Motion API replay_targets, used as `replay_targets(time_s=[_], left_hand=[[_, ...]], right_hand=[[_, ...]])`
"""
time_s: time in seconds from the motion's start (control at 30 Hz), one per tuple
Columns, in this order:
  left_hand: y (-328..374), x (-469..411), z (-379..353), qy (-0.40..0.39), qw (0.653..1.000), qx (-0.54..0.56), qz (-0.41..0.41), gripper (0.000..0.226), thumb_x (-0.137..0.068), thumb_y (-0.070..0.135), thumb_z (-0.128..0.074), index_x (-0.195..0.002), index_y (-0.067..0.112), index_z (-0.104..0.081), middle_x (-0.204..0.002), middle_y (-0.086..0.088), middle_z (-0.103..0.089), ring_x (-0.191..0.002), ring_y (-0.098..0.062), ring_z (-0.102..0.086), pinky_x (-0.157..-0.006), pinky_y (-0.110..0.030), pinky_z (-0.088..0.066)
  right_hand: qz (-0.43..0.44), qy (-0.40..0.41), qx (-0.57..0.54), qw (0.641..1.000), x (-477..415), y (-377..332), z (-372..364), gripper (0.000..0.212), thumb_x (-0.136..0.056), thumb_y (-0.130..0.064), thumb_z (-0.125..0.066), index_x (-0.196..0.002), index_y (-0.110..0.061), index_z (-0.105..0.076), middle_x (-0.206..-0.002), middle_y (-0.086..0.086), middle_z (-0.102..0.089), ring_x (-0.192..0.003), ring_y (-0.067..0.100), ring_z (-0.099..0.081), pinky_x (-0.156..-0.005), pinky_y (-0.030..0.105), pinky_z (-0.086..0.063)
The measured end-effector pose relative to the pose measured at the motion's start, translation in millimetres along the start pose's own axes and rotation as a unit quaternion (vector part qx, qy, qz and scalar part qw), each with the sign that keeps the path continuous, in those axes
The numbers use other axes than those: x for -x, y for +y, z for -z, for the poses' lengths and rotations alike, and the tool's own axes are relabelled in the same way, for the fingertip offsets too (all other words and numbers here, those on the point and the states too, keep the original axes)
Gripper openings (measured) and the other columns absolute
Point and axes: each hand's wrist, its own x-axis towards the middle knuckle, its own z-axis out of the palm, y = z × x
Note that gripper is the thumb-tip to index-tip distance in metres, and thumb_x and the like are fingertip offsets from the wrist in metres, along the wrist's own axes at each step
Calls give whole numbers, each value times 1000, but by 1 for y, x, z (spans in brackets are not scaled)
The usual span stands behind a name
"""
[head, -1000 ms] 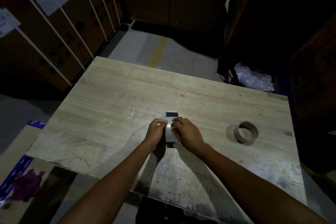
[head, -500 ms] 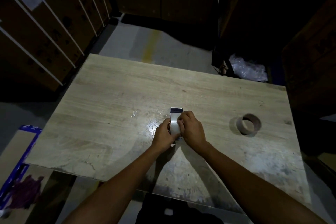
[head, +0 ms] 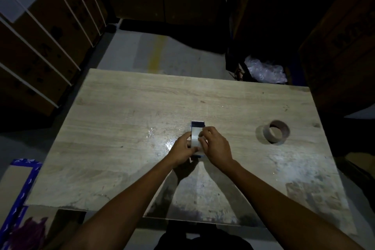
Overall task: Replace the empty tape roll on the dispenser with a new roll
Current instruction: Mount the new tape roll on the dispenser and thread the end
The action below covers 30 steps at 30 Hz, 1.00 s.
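Observation:
A blue tape dispenser (head: 197,124) stands near the middle of the wooden table (head: 125,107) with a roll of clear tape (head: 195,137) in it. My left hand (head: 182,149) grips the roll and dispenser from the left. My right hand (head: 216,146) holds them from the right, its fingertips pressed on the tape's surface. Most of the dispenser is hidden by my hands. An empty brown cardboard tape core (head: 276,131) lies on its side on the table, well to the right of my hands.
Strapped cardboard boxes (head: 40,32) stand along the left. A crumpled clear plastic bag (head: 263,71) lies on the floor beyond the table's far right corner. Dark boxes rise at the right. A blue-edged flat carton (head: 18,189) lies at the lower left.
My hands have stayed on the roll and dispenser, with the right fingers shifting slightly over the tape. The camera view has tilted a little; the brown core has not moved.

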Motion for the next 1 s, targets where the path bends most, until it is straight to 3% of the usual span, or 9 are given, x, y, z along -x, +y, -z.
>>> replay_targets(time_s=[0.17,0.3,0.47,0.63,0.73,0.8,0.9,1.0], left_hand=[[6,-4,1,3,1000,20,-3,49,-87,7,-71,-132,13,-54,-116,-5,-68,-102,-17,-67,-79,-24,-57],[18,-11,2,26,998,50,14,36,-88,18,-71,-122,13,-61,-118,-8,-69,-103,-21,-67,-83,-30,-57],[29,-18,6,46,995,49,76,58,-86,31,-74,-135,14,-49,-124,-5,-60,-101,-18,-61,-69,-26,-50],[19,-9,12,1,995,69,73,69,-84,14,-76,-142,12,-39,-128,-11,-61,-98,-15,-63,-67,-19,-51],[10,-3,14,-16,993,89,71,74,-83,8,-76,-144,14,-36,-113,-11,-68,-88,-12,-67,-60,-17,-53],[11,-1,14,-27,994,82,61,67,-85,7,-75,-141,18,-39,-104,-8,-68,-85,-10,-67,-58,-16,-52],[15,-5,12,-16,996,68,61,52,-92,20,-68,-136,26,-41,-107,-7,-66,-87,-13,-64,-63,-21,-50],[17,-19,14,54,985,130,97,15,-97,25,-53,-111,27,-57,-94,-4,-61,-74,-15,-56,-65,-29,-42]], right_hand=[[-35,-15,0,999,-11,-1,3,14,-96,-24,-54,-102,-16,-64,-110,2,-59,-84,14,-58,-69,27,-47],[-117,-37,-60,991,-38,0,6,12,-93,-24,-57,-94,-15,-65,-98,6,-63,-87,20,-60,-74,32,-45],[-158,-63,-123,978,-55,6,9,12,-93,-21,-59,-91,-12,-67,-96,7,-70,-91,22,-63,-75,32,-48],[-111,-66,-76,989,-40,1,7,10,-92,-22,-60,-91,-14,-65,-95,6,-63,-85,20,-60,-69,28,-39],[-66,-38,-33,997,-19,0,2,11,-93,-25,-58,-94,-15,-63,-99,5,-60,-81,19,-58,-67,27,-37],[-49,-26,-1,998,-11,-1,1,13,-95,-25,-55,-98,-14,-62,-102,4,-60,-85,20,-57,-67,28,-39],[-33,-20,37,999,-13,-3,2,13,-97,-27,-51,-98,-17,-60,-102,2,-60,-94,20,-52,-67,29,-39],[-64,-34,6,997,-22,-3,5,13,-96,-29,-50,-94,-20,-59,-98,1,-63,-89,17,-54,-66,29,-36]])
